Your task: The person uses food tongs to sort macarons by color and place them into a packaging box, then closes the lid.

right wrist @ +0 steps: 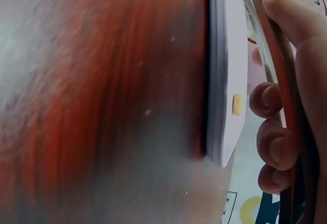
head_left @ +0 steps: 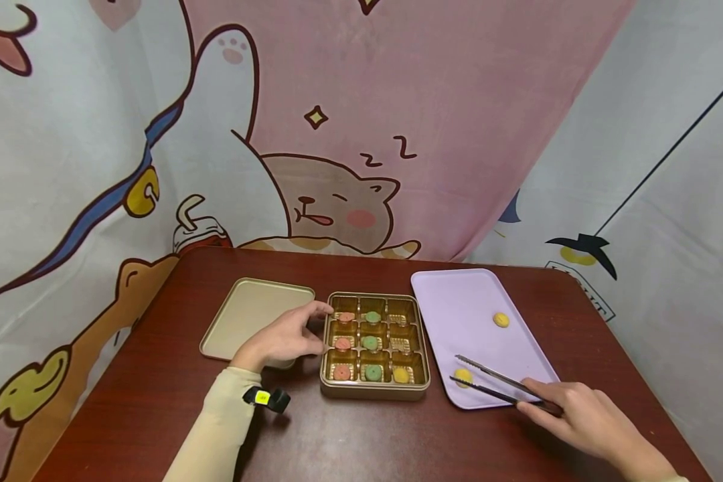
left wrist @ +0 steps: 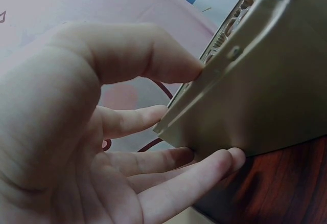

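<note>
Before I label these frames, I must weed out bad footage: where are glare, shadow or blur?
Head view: pale glare on the table in front of the box, which itself looks fairly clear; left wrist: dim overall, the box's side in shade; right wrist: the table smears into soft streaks, with glare at upper left; motion or focus, I cannot tell which.

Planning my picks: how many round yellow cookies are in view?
3: one cookie in the gold square box, near-right compartment; two on the lilac rectangular tray, one farther back, one at the metal tongs.
</note>
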Motion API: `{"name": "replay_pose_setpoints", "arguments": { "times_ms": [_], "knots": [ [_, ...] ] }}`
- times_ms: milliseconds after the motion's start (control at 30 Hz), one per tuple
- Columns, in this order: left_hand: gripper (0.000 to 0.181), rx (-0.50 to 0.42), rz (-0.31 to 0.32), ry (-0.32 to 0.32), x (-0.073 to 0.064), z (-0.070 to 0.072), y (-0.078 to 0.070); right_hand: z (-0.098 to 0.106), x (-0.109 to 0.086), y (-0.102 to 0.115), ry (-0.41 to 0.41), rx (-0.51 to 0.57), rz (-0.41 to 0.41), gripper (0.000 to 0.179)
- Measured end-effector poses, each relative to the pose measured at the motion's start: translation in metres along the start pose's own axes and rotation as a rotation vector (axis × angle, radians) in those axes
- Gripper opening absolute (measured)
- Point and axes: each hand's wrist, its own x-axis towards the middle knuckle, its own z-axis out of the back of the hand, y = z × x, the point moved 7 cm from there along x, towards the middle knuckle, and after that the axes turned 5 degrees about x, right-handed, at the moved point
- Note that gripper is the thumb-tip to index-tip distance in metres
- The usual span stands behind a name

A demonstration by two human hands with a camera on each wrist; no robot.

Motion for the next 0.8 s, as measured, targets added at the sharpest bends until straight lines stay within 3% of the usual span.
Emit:
{"name": "replay_pose_setpoints", "arguments": {
  "times_ms": [400,800],
  "knots": [
    [0.069,0.005,0.013,0.001,-0.0003,-0.0013,0.0004,-0.0076,-0.0046,-0.0104,0.027,-0.018,0.013,0.059],
    [0.069,-0.002,0.01,0.002,0.0002,-0.0011,0.0013,-0.0079,-0.0052,-0.0097,0.007,-0.028,0.025,0.051]
  ]
}}
